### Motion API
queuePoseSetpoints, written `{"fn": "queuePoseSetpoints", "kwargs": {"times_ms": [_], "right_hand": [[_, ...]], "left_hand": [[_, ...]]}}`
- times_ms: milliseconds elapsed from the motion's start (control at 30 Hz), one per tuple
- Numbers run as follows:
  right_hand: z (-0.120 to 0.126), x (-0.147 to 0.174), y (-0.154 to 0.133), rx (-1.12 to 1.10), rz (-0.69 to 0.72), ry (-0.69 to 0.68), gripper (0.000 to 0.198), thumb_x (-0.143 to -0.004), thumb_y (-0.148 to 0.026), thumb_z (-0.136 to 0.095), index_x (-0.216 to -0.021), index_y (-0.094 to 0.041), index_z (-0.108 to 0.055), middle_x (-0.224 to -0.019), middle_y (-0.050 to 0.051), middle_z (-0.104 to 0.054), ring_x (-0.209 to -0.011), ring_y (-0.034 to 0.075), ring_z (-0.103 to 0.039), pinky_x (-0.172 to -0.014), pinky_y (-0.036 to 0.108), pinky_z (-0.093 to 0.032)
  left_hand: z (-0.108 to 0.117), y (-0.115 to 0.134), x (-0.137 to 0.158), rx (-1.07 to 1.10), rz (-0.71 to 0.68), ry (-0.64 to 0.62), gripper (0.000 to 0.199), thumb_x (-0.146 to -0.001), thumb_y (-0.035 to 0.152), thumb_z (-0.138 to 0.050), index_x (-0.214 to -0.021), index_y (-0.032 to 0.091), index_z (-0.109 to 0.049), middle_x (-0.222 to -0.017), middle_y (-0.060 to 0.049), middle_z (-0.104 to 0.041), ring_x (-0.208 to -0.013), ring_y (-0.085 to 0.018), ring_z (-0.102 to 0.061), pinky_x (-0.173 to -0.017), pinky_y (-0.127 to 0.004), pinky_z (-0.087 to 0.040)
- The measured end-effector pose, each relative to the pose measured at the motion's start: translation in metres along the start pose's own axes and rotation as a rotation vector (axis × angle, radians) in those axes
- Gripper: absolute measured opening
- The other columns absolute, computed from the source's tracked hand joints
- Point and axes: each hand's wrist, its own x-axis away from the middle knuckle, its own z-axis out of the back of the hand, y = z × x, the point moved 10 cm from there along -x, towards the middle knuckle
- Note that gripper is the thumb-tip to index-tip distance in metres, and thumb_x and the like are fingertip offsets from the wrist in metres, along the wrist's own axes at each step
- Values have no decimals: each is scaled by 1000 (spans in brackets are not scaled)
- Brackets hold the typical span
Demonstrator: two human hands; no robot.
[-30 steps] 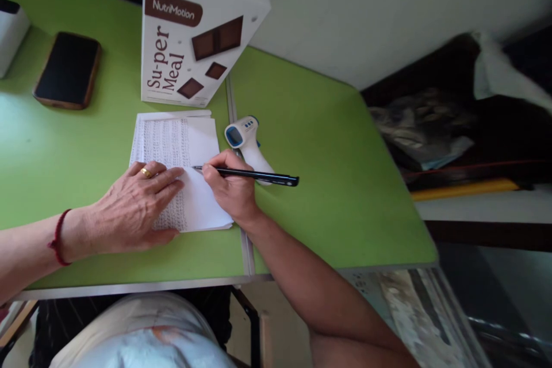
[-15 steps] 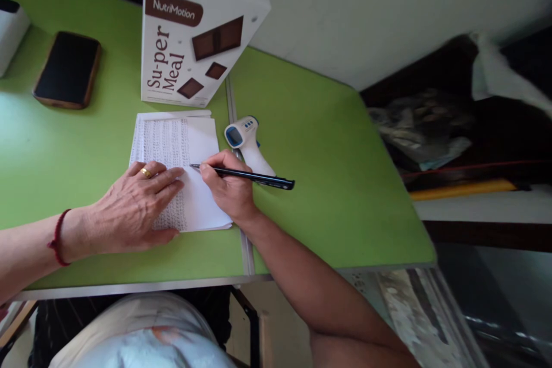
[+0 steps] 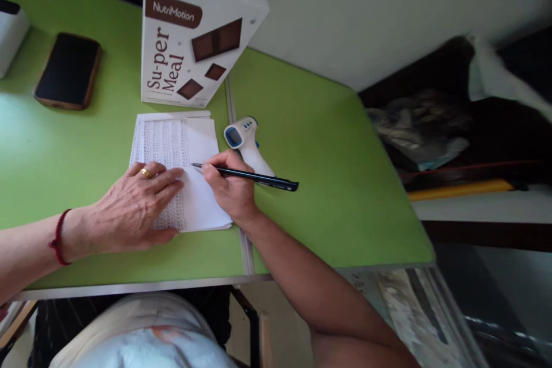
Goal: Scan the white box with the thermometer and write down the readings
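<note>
Sheets of white paper (image 3: pixel 207 207) lie stacked on the green table, the top one covered on its left side with columns of small handwriting. My left hand (image 3: pixel 140 204), with a ring and a red wrist cord, rests flat and open across the written part. A black pen (image 3: pixel 254 176) is pinched in my right hand (image 3: pixel 230 187); its tip is at the paper, beside the right edge of the writing. Whether the tip touches the sheet I cannot tell. Just beyond my right hand lies a white and blue infrared thermometer (image 3: pixel 248 141).
A tall white NutriMotion box (image 3: pixel 190 40) stands behind the paper. To the left lies a black phone-like object (image 3: pixel 68 71) with a brown edge. A metal seam (image 3: pixel 246 253) crosses the green table (image 3: pixel 336 184). Beyond its right edge is a shelf with a plastic bag (image 3: pixel 422 126).
My right hand has shifted very slightly to the right, and the pen's back end has swung a little right and down. The left hand stays in place.
</note>
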Motion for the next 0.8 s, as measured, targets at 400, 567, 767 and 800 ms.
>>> {"fn": "queuePoseSetpoints", "kwargs": {"times_ms": [400,567,767,800], "right_hand": [[11,-6,-9,447,315,-95,28,-101,-14,-47,-115,-24,-69,-100,9,-70,-93,23,-68,-82,40,-58],[-8,0,-6,688,397,-239,40,-99,-4,-39,-117,-18,-71,-93,11,-67,-84,24,-62,-73,39,-52],[-18,-4,-2,771,338,-325,43,-98,-3,-38,-121,-18,-72,-97,12,-65,-87,23,-60,-77,38,-52],[-14,-7,-1,769,307,-295,41,-98,-4,-41,-124,-17,-70,-100,12,-65,-91,24,-60,-81,40,-53]], "left_hand": [[-1,-7,-1,29,-33,-21,58,-86,45,-72,-133,12,-62,-151,-17,-57,-124,-36,-57,-104,-51,-44],[7,-19,-5,204,3,-63,58,-82,54,-76,-124,16,-68,-146,-16,-58,-126,-35,-58,-109,-49,-44],[20,-104,-15,506,541,-239,37,-84,54,-69,-99,21,-74,-100,-7,-74,-93,-27,-70,-78,-36,-53],[26,-128,-15,500,672,-176,37,-81,53,-73,-99,21,-73,-97,-7,-73,-92,-29,-69,-77,-38,-53]]}}
